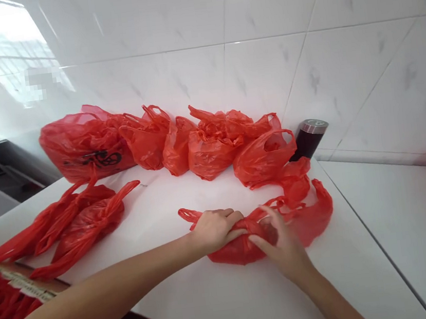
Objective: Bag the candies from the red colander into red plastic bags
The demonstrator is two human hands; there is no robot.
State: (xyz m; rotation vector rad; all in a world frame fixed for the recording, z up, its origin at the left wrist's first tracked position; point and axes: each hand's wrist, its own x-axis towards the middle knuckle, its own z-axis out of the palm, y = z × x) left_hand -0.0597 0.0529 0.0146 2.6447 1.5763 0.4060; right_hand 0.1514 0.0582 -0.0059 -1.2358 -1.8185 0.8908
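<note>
In the head view a red plastic bag (240,254) lies on the white tabletop (174,288), gathered between my two hands. My left hand (216,230) is closed over its top left part, gripping the crumpled plastic. On the other side my right hand (284,246) curves around the gathered top, thumb and fingers on the plastic. One loop handle (189,215) sticks out to the left beyond my left hand. What the bag holds is hidden. Right beside it, another loose red bag (313,219) spreads flat behind my right hand.
Several filled red bags (212,152) stand along the tiled wall (263,65), with a large printed one (83,144) at the left. A dark cylinder with a metallic lid (309,137) stands behind them. More red bags (88,221) lie left, above a box (26,286) holding red plastic.
</note>
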